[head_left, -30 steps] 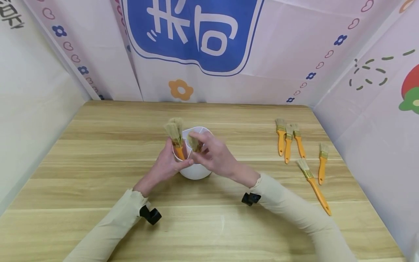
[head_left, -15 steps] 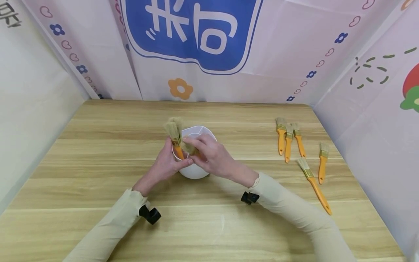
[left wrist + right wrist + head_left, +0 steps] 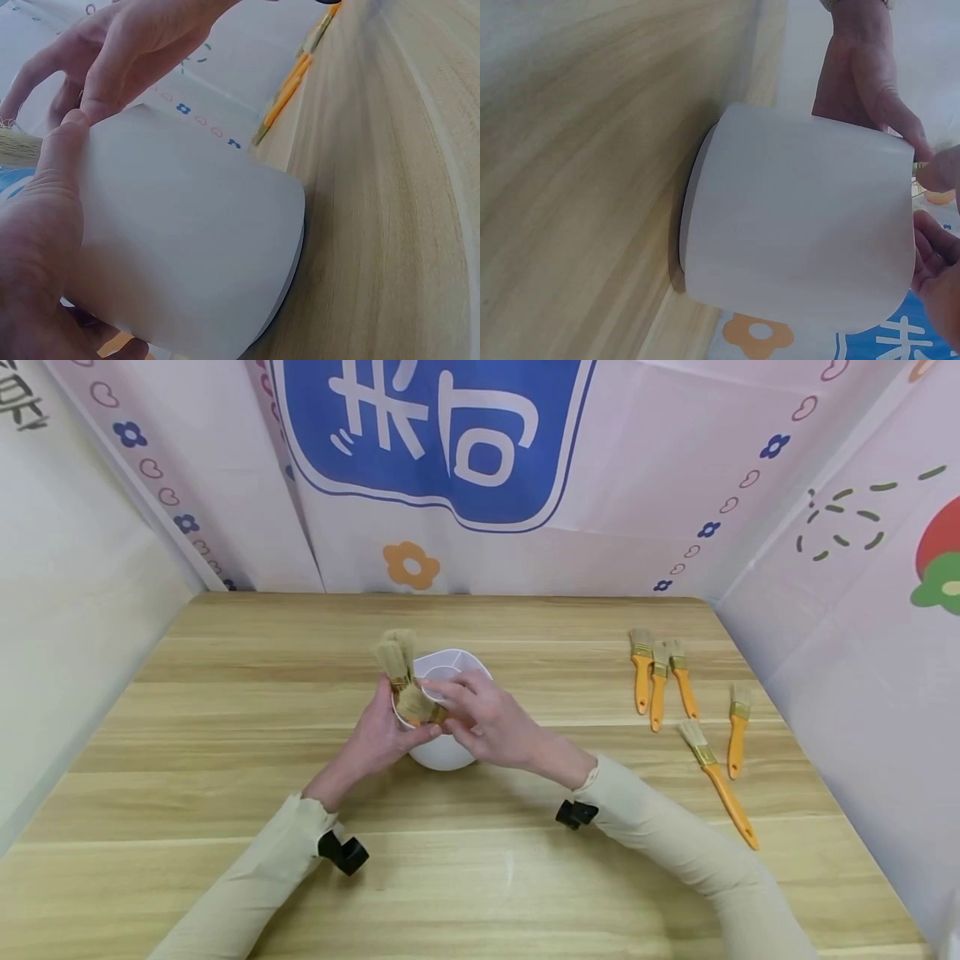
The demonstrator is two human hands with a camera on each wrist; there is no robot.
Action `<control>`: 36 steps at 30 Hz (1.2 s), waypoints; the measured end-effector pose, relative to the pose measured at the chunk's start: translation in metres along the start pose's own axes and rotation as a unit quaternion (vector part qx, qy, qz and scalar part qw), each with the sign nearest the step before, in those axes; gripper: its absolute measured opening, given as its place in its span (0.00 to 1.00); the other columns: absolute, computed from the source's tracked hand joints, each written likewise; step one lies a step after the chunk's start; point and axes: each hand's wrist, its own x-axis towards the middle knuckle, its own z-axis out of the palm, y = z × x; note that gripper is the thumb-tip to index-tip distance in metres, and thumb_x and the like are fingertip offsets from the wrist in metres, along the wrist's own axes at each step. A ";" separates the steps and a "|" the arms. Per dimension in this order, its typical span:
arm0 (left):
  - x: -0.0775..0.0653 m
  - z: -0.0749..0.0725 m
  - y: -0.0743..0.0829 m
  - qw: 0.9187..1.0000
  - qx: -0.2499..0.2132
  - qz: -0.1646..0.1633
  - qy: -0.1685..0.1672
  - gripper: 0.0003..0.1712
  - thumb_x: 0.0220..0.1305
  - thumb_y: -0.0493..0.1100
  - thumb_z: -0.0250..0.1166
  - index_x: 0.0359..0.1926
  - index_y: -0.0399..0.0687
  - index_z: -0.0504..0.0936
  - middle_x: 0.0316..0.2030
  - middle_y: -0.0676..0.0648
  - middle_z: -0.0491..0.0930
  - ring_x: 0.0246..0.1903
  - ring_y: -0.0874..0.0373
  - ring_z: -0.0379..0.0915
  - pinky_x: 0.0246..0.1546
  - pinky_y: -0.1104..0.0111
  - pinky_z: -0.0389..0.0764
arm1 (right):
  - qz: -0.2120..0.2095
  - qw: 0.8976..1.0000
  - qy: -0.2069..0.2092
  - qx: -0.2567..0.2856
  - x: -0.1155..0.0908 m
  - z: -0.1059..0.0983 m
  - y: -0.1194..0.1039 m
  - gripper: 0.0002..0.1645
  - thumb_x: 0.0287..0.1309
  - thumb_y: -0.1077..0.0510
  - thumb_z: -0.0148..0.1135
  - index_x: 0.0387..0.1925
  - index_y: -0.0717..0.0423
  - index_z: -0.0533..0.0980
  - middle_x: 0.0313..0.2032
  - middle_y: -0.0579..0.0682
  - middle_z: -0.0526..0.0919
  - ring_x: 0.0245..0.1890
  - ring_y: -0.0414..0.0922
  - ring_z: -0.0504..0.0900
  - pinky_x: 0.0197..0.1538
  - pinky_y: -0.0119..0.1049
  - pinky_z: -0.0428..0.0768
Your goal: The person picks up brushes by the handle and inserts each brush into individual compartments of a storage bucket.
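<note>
While left hand (image 3: 378,727) grips white holder (image 3: 444,753) | right hand (image 3: 491,718) pinches brush (image 3: 415,703) | blue sign (image 3: 435,468): white characters (image 3: 381,406), cropped

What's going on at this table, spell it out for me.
A person's left hand grips the rim of a white holder, where brushes stand bristles up. The right hand pinches another brush over the opening, tilted with its bristles toward the left hand. Five more orange-handled brushes lie loose on the right side of the wooden table.
</note>
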 end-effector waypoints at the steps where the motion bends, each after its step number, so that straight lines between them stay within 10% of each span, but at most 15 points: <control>1: 0.000 0.000 0.000 1.000 -0.001 0.000 0.000 0.52 0.48 0.44 0.73 0.66 0.41 0.48 0.59 0.36 0.67 0.59 0.43 0.66 0.60 0.50 0.68 | 0.012 1.000 0.007 0.011 -0.001 -0.001 0.001 0.30 0.48 0.68 0.63 0.56 0.59 0.68 0.42 0.58 0.75 0.36 0.45 0.73 0.36 0.29 0.77; 25: 0.006 0.004 -0.003 1.000 -0.016 0.012 0.002 0.46 0.49 0.41 0.73 0.61 0.37 0.53 0.54 0.38 0.68 0.59 0.44 0.64 0.63 0.52 0.62 | 0.320 0.945 0.061 0.025 -0.037 -0.018 0.048 0.25 0.56 0.65 0.54 0.57 0.62 0.69 0.36 0.58 0.76 0.38 0.50 0.75 0.38 0.45 0.79; 36: 0.002 0.001 -0.003 1.000 -0.005 -0.001 -0.002 0.49 0.48 0.48 0.74 0.62 0.41 0.51 0.56 0.38 0.67 0.60 0.44 0.63 0.63 0.51 0.62 | 0.473 0.881 0.006 -0.017 -0.067 -0.039 0.083 0.28 0.58 0.63 0.50 0.62 0.57 0.64 0.39 0.60 0.77 0.43 0.54 0.76 0.44 0.47 0.76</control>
